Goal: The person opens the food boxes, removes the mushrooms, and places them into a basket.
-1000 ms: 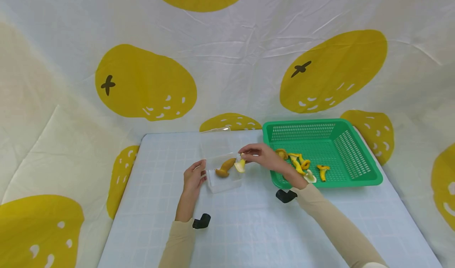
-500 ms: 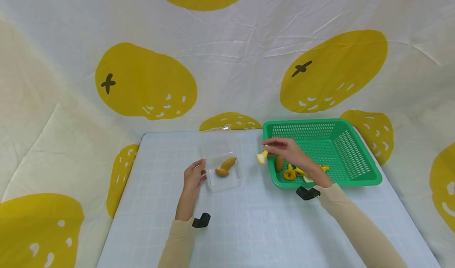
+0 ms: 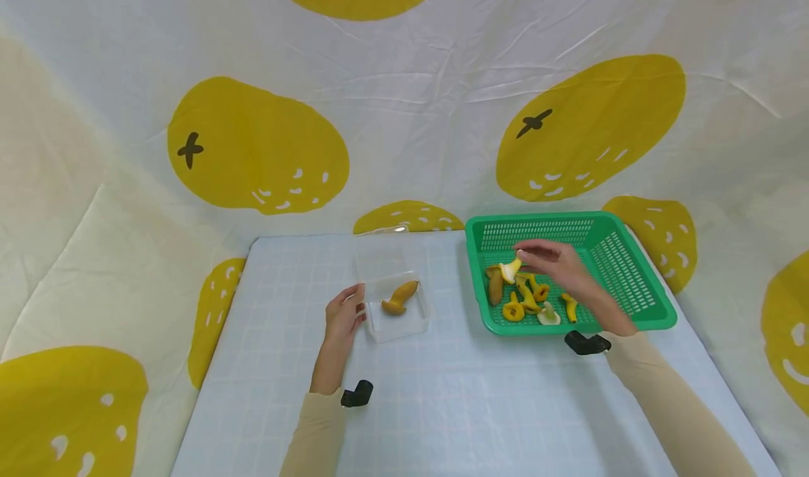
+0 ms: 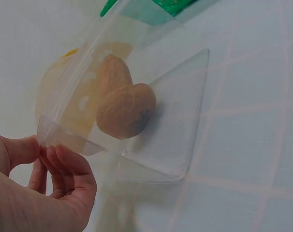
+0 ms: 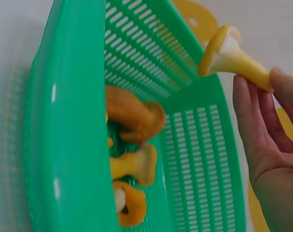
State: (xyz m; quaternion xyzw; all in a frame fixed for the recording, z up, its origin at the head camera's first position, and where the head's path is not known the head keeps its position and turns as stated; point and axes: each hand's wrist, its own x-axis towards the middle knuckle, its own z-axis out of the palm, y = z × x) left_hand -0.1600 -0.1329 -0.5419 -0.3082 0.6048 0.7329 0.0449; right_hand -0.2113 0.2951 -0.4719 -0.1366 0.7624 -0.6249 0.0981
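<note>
My right hand (image 3: 556, 263) pinches a yellow mushroom (image 5: 233, 55) by the end of its stem, pale cap hanging down, over the left part of the green basket (image 3: 632, 322). Several yellow and brown mushrooms lie on the basket floor below, among them a brown mushroom (image 5: 134, 113). On the left, my left hand (image 3: 343, 313) pinches the rim of a clear plastic box (image 3: 397, 334) between thumb and fingers, as the left wrist view shows. One brown mushroom (image 3: 401, 298) with a bulbous cap lies inside that box.
The box's clear lid (image 3: 382, 252) stands raised at its far side. A pale checked cloth covers the table (image 3: 436, 400). Behind rises a white curtain (image 3: 417, 112) printed with large yellow fruit. The basket stands at the table's far right.
My right hand has carried the yellow mushroom rightward, away from the clear box and over the green basket. My left hand has stayed at the box rim.
</note>
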